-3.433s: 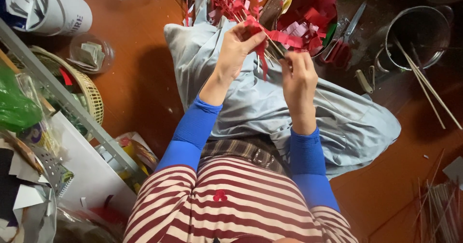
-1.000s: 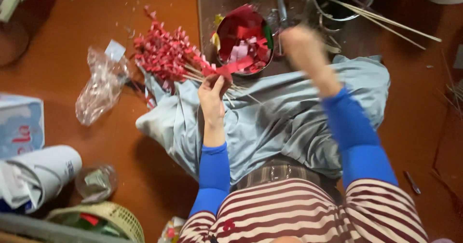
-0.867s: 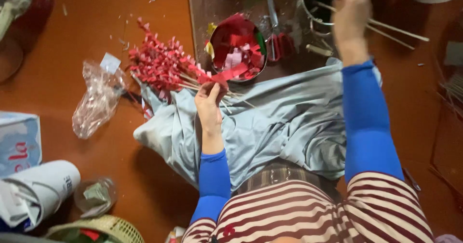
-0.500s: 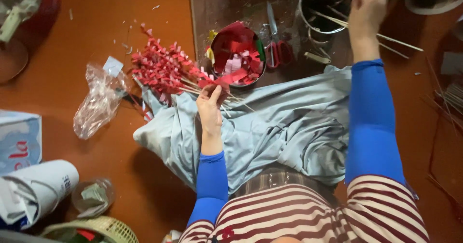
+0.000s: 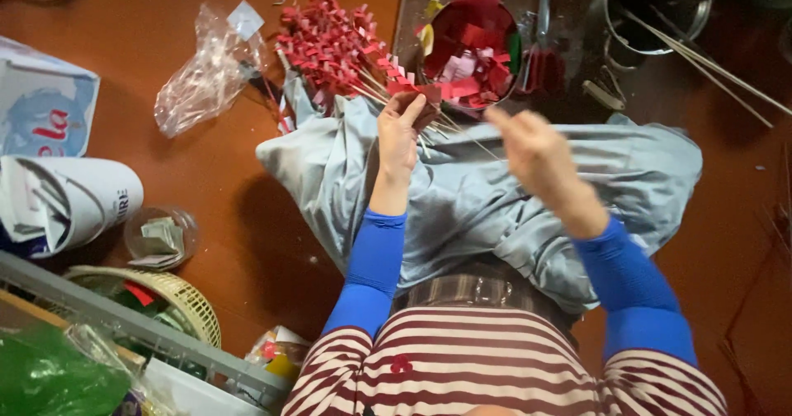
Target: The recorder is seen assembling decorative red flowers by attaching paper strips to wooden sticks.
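**Red paper piece pinned on stick, lap level**

My left hand (image 5: 402, 135) pinches a red paper piece (image 5: 426, 94) on a thin stick (image 5: 462, 131), kept over my lap for support. My right hand (image 5: 532, 148) is blurred, fingers loosely curled; grip unclear. Bowl of red scraps (image 5: 472, 49) just beyond both hands, finished sticks (image 5: 334, 44) beyond-left.

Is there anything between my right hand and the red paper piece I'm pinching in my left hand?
Nothing visible. The right hand hangs blurred above the grey cloth, and the gap to the left hand with its red paper piece holds only thin sticks lying low.
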